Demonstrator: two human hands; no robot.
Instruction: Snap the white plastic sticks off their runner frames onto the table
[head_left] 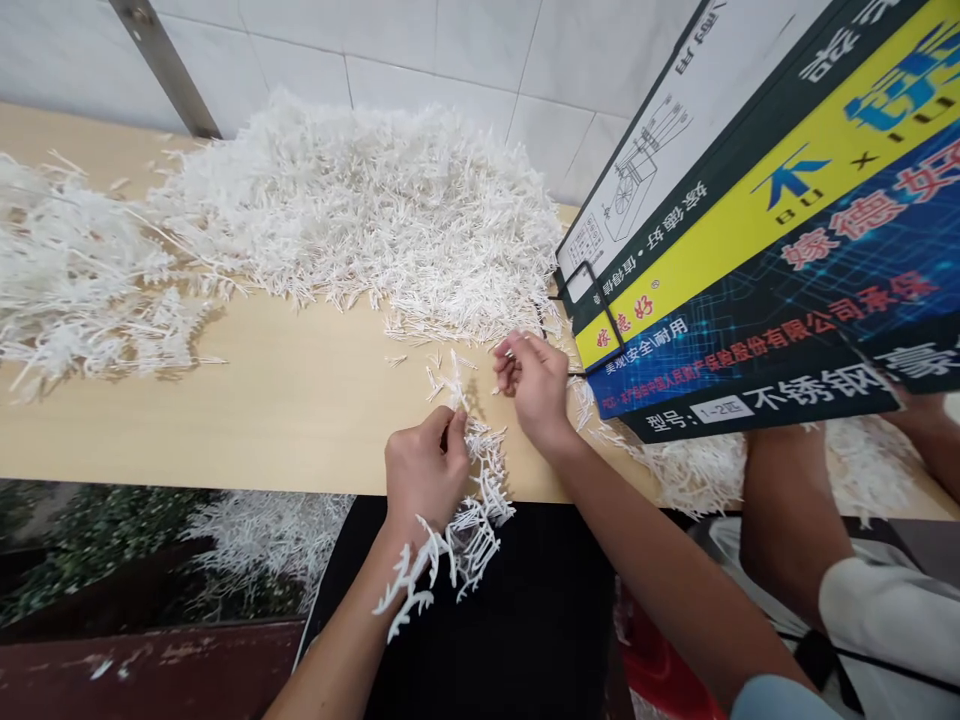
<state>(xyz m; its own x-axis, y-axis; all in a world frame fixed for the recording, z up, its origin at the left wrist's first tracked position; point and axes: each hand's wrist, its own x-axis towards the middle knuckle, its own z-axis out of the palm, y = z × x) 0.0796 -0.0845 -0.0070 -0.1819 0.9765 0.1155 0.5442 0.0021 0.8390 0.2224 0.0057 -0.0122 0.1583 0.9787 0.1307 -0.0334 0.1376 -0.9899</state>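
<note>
My left hand (426,465) is closed around a bunch of white plastic branch sprigs (486,500). Their forked tips stick out above the fingers and hang down past the wrist over the table's front edge. To the right and a little farther back, my right hand (536,385) has its fingers curled together in a pinch; whatever lies between them, if anything, is too small to make out. Just beyond it spreads a large heap of short white plastic pieces (375,210), with a few loose bits (396,360) lying in front of the heap.
A second pile of longer white sprigs (75,270) lies left on the wooden table (300,400). A large printed carton (720,270) stands at right, black strap around it. Beyond it a co-worker's arm (784,500) shows. White sprigs (270,540) and greenery (127,550) sit below the table.
</note>
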